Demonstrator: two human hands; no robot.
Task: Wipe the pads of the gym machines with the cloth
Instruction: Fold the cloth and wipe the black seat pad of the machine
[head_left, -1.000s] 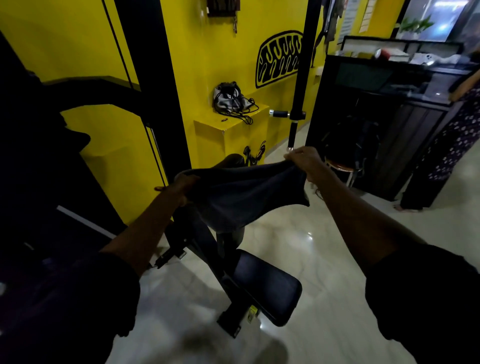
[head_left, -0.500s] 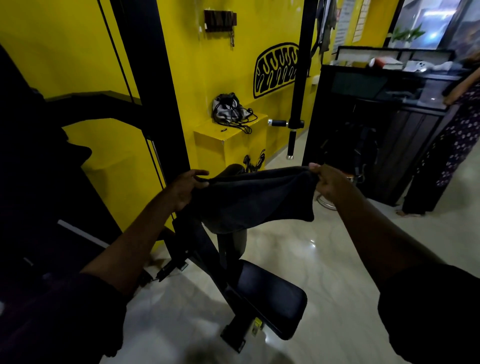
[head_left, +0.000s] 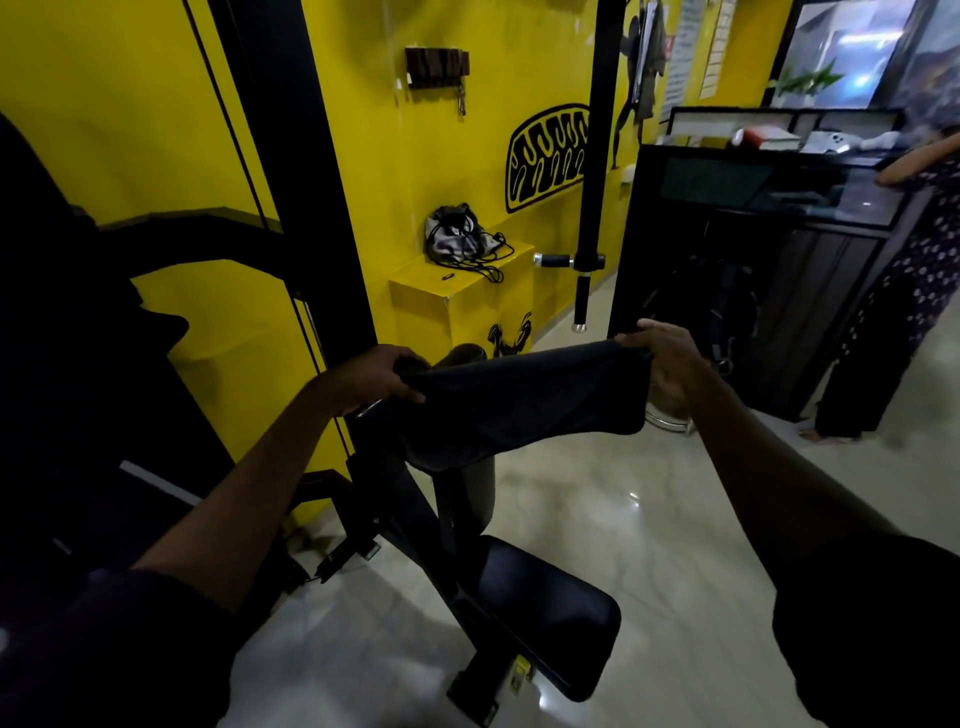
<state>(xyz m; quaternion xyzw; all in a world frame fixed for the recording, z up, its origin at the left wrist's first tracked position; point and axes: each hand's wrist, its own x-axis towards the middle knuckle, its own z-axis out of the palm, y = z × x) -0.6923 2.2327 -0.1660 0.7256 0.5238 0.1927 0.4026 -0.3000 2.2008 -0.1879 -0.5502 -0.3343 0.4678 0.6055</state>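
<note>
A dark grey cloth (head_left: 519, 400) hangs stretched between my two hands at chest height. My left hand (head_left: 371, 382) grips its left corner and my right hand (head_left: 670, 364) grips its right corner. Below and behind the cloth stands a black gym machine with a padded roller (head_left: 470, 483), which the cloth partly hides. The machine's black seat pad (head_left: 545, 613) lies lower down, near the floor, apart from the cloth.
A black machine frame post (head_left: 296, 171) rises at left against the yellow wall. A yellow ledge (head_left: 462, 296) holds a bag with cords. A black pole with handles (head_left: 589, 208) hangs at centre. A dark counter (head_left: 753, 260) and a standing person (head_left: 893, 312) are at right. Glossy floor (head_left: 623, 519) lies open.
The cloth has been pulled tauter and flatter between my hands. My view has dropped slightly, and both hands have stayed at about the same height over the machine.
</note>
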